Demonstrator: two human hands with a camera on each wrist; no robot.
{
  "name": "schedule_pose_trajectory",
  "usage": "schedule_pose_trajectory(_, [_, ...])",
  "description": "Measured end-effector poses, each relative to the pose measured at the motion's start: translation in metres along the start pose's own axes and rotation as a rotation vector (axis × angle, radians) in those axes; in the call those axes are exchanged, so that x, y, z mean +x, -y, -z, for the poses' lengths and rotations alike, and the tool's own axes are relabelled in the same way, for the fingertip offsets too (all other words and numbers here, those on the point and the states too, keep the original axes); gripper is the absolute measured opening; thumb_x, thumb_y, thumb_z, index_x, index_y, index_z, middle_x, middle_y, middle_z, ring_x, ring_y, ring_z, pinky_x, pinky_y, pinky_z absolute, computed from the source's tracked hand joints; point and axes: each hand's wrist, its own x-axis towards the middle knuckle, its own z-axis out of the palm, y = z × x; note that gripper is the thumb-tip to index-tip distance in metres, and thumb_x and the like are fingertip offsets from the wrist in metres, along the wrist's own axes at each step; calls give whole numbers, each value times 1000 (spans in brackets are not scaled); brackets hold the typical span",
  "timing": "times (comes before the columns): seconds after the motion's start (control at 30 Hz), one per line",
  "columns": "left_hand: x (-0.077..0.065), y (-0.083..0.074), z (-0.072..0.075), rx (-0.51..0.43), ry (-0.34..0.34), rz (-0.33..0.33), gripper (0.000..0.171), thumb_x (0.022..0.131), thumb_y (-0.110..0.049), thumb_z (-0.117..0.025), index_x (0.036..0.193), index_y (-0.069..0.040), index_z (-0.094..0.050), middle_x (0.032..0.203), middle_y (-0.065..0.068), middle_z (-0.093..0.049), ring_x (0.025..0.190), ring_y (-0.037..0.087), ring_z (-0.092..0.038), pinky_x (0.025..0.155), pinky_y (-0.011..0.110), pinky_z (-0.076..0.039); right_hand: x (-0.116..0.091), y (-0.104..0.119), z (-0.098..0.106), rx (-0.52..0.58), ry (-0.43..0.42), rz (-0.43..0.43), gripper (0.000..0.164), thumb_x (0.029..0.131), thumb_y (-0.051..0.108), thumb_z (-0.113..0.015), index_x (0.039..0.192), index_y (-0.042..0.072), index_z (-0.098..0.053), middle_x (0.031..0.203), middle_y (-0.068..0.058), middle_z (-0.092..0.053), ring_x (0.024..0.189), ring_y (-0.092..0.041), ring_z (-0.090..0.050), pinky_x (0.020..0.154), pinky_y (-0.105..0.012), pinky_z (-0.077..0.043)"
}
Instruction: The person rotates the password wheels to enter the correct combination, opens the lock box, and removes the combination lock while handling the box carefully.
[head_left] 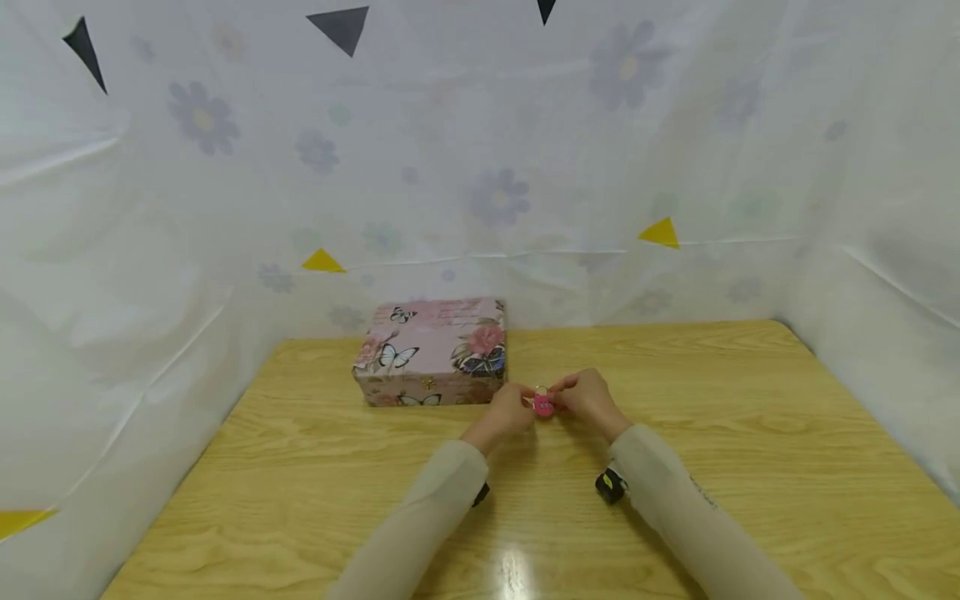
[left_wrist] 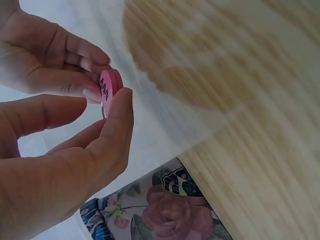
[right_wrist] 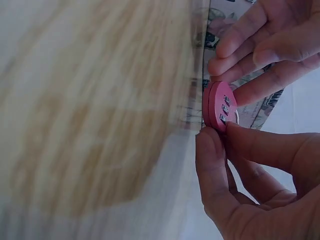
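A small pink combination padlock (head_left: 543, 406) with a metal shackle and a row of number dials is held up between both hands, just right of the box's front corner. My right hand (head_left: 590, 398) pinches the padlock by its edge between thumb and fingers. In the right wrist view, the dials on the padlock (right_wrist: 223, 107) face the palms. My left hand (head_left: 510, 412) reaches in from the other side. In the left wrist view, a fingertip of the left hand (left_wrist: 65, 155) touches the padlock's rim, while its thumb stands apart from it.
A pink box (head_left: 442, 342) with butterflies, roses and a small front clasp (head_left: 428, 383) sits lid down at the table's back, left of the hands. The wooden table (head_left: 712, 400) stretches right and forward. A white flowered curtain (head_left: 487, 150) hangs behind it.
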Motion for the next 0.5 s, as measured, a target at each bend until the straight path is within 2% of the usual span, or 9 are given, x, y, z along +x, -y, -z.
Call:
schedule_pose_trajectory(0.1, [3, 1, -3, 23, 11, -10, 32, 83, 7, -57, 114, 10, -63, 87, 15, -64, 70, 16, -51, 58, 23, -43, 2, -1, 0, -30, 3, -2, 12, 81, -2, -71, 88, -12, -71, 81, -16, -70, 59, -7, -59, 55, -19, -51])
schedule_pose_trajectory(0.33, [6, 2, -6, -32, 61, 26, 35, 83, 11, -51, 117, 11, -61, 93, 15, -62, 64, 16, -45, 53, 23, -35, 10, -5, 1, -110, 34, -11, 12, 82, -2, -69, 90, -11, -72, 86, -19, -70, 64, -13, -64, 61, -26, -55])
schedule_pose_trajectory(0.5, [12, 2, -7, -18, 59, 51, 34, 84, 9, -52, 116, 11, -62, 100, 16, -63, 70, 18, -47, 57, 24, -39, 16, -5, 3, -163, 48, -10, 11, 81, -1, -69, 88, -9, -73, 80, -17, -71, 62, -12, -62, 58, -24, -53])
